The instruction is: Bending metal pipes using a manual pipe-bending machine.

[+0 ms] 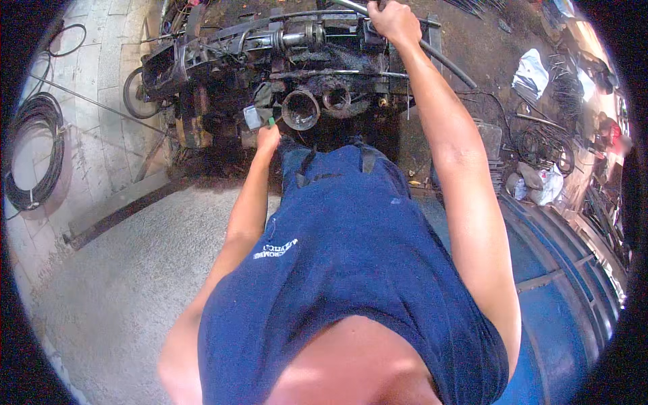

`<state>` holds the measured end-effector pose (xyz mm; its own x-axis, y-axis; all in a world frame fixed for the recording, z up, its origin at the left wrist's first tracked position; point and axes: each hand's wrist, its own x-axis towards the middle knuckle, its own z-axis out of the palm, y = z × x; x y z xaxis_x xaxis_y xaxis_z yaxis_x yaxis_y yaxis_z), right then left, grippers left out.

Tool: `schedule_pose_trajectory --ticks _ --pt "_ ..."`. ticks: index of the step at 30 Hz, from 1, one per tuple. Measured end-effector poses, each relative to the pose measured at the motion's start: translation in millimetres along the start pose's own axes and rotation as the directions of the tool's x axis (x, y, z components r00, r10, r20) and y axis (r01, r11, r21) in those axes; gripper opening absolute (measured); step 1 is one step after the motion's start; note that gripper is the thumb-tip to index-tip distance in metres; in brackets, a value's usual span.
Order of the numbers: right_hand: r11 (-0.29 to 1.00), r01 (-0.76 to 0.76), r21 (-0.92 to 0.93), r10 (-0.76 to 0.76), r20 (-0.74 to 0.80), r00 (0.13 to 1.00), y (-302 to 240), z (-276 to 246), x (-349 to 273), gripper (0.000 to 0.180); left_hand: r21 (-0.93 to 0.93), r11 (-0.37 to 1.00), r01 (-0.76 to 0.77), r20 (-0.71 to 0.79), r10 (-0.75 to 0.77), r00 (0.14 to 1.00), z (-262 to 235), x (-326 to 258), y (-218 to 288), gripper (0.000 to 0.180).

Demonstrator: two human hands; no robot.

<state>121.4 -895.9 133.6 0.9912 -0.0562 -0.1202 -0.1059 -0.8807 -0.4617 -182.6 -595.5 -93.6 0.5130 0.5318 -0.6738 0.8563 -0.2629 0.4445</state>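
Observation:
A long, greasy black machine (pixel 293 39) lies across the top of the view, with a shiny shaft section and two round metal openings, one being a wide metal ring (pixel 300 110). My left hand (pixel 268 138) is closed at its near side, left of that ring. A small green piece (pixel 272 121) sticks out of the left fist; the rest of it is hidden. Just beyond is a pale grey block (pixel 253 117). My right hand (pixel 397 24) reaches to the machine's far right, its fingers wrapped round a dark handle (pixel 381 4). Beside that hand slants a long dark bar (pixel 447 62).
Coiled black cable (pixel 37 152) lies on the pale tiles at the left. A grey textured surface (pixel 142 270) is near my left arm. To the right are a blue metal panel (pixel 560 324), white bags (pixel 543 183) and tangled wire (pixel 547 145). A person in red (pixel 613 135) is far right.

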Motion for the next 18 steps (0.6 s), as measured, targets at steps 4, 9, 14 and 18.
schedule_pose_trajectory --ticks 4,9,14,18 --pt "1.0 0.008 0.004 -0.008 0.014 1.0 -3 1 -1 0.055 -0.016 0.998 0.056 -0.032 -0.056 0.998 7 15 -19 0.045" --pt "1.0 0.006 -0.025 -0.007 -0.035 0.999 9 4 2 0.055 -0.036 0.998 0.059 0.028 -0.058 0.998 2 -13 11 0.039" --pt "0.998 0.045 -0.044 -0.047 -0.044 0.998 6 5 3 0.054 -0.07 0.997 0.035 0.029 -0.033 0.999 -3 -19 15 0.037" --pt "1.0 0.009 -0.021 -0.009 0.001 1.0 -2 2 -1 0.055 -0.123 0.992 0.026 0.031 -0.022 0.999 1 -16 8 0.045"
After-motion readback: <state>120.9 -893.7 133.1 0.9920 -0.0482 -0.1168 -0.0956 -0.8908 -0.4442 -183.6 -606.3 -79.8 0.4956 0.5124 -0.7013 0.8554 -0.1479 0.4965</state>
